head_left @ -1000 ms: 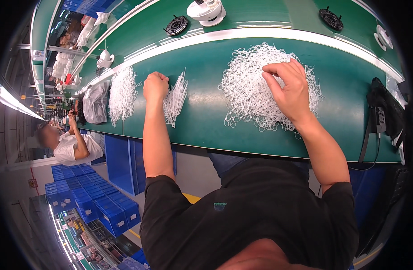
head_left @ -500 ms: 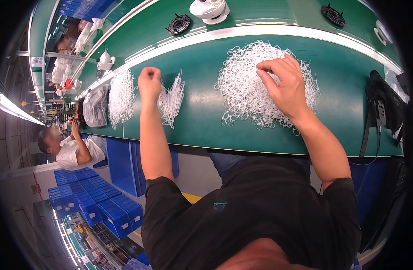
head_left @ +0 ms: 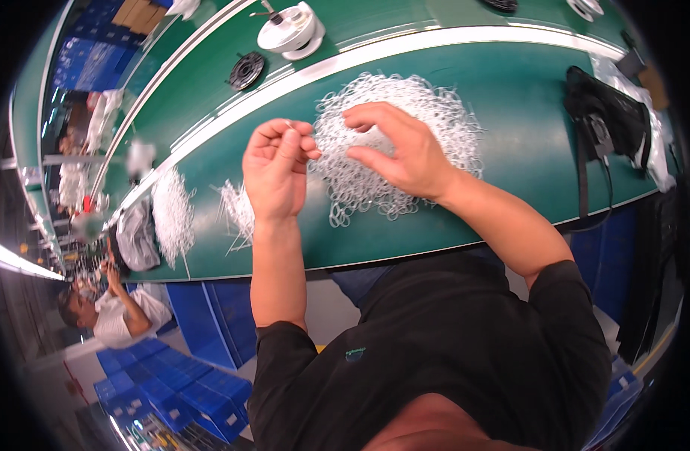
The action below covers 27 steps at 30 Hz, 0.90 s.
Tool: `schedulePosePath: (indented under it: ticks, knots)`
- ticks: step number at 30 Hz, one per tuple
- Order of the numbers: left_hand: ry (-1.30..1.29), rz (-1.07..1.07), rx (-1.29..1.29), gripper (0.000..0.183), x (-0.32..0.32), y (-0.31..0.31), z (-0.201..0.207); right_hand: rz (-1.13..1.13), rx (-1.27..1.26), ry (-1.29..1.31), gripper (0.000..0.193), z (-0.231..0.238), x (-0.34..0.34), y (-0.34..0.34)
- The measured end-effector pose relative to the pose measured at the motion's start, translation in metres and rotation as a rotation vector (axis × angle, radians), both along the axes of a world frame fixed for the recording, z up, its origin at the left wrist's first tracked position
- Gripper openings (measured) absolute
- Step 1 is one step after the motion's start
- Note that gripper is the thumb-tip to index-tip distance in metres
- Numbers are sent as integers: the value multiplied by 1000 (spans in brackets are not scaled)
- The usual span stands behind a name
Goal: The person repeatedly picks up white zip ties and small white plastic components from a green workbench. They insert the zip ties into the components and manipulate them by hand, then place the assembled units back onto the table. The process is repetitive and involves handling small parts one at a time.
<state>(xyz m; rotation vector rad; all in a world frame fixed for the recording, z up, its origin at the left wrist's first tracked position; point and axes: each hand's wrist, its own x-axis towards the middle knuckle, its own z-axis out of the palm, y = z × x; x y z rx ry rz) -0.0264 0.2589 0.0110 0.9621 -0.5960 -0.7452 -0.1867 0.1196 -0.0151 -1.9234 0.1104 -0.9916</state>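
My left hand [head_left: 279, 169] is closed in a pinch, with a short bit of a thin white cable tie [head_left: 289, 124] showing at the fingertips. My right hand [head_left: 405, 154] has thumb and fingers apart, with nothing seen between them. It hovers over the near-left part of a large heap of white cable ties bent into loops [head_left: 442, 124]. Left of my left wrist, and partly hidden by it, lies a small bunch of straight white cable ties [head_left: 238, 210]. A bigger pile of straight ties [head_left: 172, 214] is farther left on the green table [head_left: 514, 135].
A grey plastic bag [head_left: 137, 237] lies beyond the left pile. At the right are a black bag with a cable [head_left: 611, 124] and clear plastic. A white appliance part [head_left: 291, 31] and a black round part [head_left: 246, 71] stand behind the pale rail. A co-worker [head_left: 127, 312] sits far left.
My left hand has moved right from beside the straight ties toward the looped heap. My right hand has opened and come nearer to it. The whole view has turned.
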Motion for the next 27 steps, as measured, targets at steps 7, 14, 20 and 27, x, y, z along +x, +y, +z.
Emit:
schedulePosePath:
  ticks: [7, 14, 20, 27]
  knots:
    - [48, -119, -14, 8, -26, -27, -12, 23, 151, 95, 15, 1, -1, -3]
    - [-408, 195, 175, 10, -42, -34, -28, -180, 95, -5, 13, -7, 3, -4]
    - [-304, 148, 204, 11, -54, -33, -31, -148, 330, -22, 14, 5, 3, 0]
    - [-266, 205, 178, 12, -45, -30, -35, -170, 21, 25, 7, -5, 3, -4]
